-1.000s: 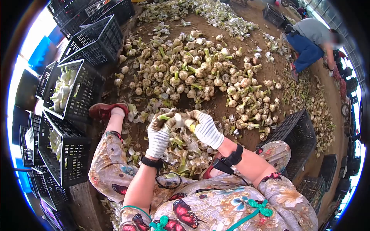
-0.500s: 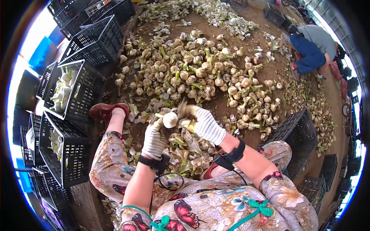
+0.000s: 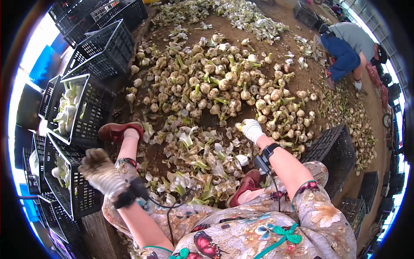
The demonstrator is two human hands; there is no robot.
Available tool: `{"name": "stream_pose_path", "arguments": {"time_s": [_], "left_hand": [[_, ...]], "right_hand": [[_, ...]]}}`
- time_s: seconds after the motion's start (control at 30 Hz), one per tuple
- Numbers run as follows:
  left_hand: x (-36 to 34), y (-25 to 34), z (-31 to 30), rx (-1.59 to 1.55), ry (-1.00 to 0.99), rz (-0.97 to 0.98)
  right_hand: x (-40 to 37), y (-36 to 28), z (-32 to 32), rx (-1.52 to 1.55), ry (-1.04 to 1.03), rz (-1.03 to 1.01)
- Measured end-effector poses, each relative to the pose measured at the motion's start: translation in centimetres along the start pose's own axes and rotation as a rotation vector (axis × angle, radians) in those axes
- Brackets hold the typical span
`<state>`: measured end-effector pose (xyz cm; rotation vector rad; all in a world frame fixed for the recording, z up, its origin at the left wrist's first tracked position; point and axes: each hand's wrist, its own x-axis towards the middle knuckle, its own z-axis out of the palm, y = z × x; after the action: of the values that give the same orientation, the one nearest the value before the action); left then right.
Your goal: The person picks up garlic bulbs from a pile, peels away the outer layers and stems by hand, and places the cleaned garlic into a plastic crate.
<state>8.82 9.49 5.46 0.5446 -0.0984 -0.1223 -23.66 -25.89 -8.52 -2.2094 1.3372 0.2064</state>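
Observation:
My left hand [image 3: 101, 172], in a striped glove with soiled fingers, is beside the near rim of a black crate [image 3: 74, 190] on the left. Its fingers are loosely apart, with no bulb visible in them. White garlic bulbs [image 3: 58, 173] lie in that crate. My right hand [image 3: 251, 130], gloved too, is closed at the near edge of a heap of untrimmed garlic [image 3: 207, 82]. A small yellow end shows at its fingers; the rest of that object is hidden. Between my feet lie peeled garlic skins and stalks [image 3: 202, 159].
Another crate of white garlic [image 3: 92, 103] stands farther up on the left, with more crates stacked behind. A black crate [image 3: 330, 149] stands by my right knee. A co-worker [image 3: 351, 47] bends over at the upper right. Loose skins [image 3: 250, 19] cover the far ground.
My left hand has swung left from the middle to the crate, and the white bulb is no longer in it. My right hand has moved right, towards the heap. The co-worker's posture has shifted.

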Motion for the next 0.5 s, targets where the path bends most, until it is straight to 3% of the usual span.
{"name": "stream_pose_path", "arguments": {"time_s": [0.07,0.13,0.33,0.5], "left_hand": [[-1.7,-3.6,0.3,0.084,-0.009,-0.243],[-4.0,-6.7,1.1,0.173,0.107,-0.446],[-7.1,-10.4,4.8,0.585,-0.04,-0.657],[-6.9,-10.9,3.7,0.739,-0.101,-0.642]], "right_hand": [[1.6,0.2,-0.2,0.021,0.099,-0.003],[4.7,0.6,0.7,-0.031,0.15,-0.057],[9.7,-4.4,1.3,-0.232,0.121,-0.099],[12.0,-4.6,2.2,-0.35,0.181,-0.116]]}}
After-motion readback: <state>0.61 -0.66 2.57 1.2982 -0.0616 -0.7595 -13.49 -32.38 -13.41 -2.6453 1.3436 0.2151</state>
